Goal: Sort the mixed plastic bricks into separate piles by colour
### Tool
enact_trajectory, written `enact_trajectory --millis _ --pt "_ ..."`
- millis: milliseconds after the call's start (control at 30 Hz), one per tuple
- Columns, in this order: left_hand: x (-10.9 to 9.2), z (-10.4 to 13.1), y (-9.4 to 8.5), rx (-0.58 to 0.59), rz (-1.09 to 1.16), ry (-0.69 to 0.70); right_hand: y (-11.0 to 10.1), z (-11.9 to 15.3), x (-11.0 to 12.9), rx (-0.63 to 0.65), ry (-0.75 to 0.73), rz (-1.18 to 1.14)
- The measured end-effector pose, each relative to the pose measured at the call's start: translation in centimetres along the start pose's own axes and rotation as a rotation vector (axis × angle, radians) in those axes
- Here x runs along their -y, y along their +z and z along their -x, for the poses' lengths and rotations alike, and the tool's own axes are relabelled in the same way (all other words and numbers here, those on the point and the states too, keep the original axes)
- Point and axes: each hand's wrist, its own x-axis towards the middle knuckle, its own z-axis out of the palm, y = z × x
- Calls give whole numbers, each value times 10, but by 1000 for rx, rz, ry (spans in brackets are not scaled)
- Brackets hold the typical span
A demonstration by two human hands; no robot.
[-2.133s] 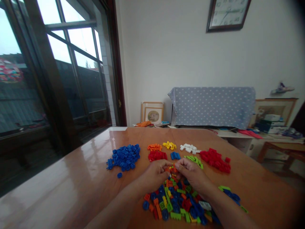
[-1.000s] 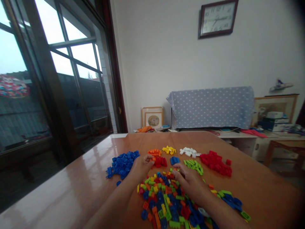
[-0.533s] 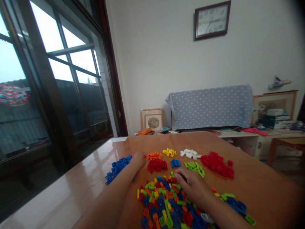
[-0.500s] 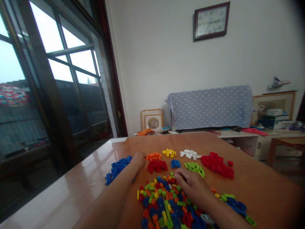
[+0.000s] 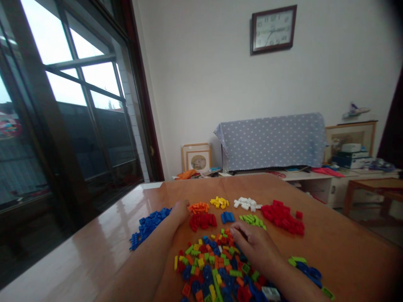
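Note:
My left hand (image 5: 180, 212) rests at the left side of a small pile of orange bricks (image 5: 199, 207); its fingers are mostly hidden behind the back of the hand. Left of that forearm is a long heap of blue bricks (image 5: 151, 223). My right hand (image 5: 253, 239), fingers curled in, hovers at the far right edge of a big mixed heap of toy bricks (image 5: 209, 262). Whatever it may hold is too small to make out. Close by lie light green bricks (image 5: 252, 220), a few blue bricks (image 5: 227, 217) and a pile of red bricks (image 5: 202, 221).
Farther back on the wooden table (image 5: 252, 186) are yellow bricks (image 5: 219, 202) and white bricks (image 5: 247, 204). A larger red pile (image 5: 282, 217) lies to the right. Loose green and blue pieces (image 5: 310, 272) sit beyond my right forearm. A cloth-covered object (image 5: 272, 142) stands by the wall.
The whole view has turned a little to the right. My right hand has shifted slightly right relative to the piles. My left hand stays beside the orange bricks.

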Motion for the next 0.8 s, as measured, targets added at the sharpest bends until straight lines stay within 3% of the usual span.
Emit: enact_trajectory --millis 300,800 --pt "-2 -12 -1 38 52 -10 0 1 -2 -2 -10 2" --pt "-8 -7 -8 42 127 44 0 0 -4 9 10 1"
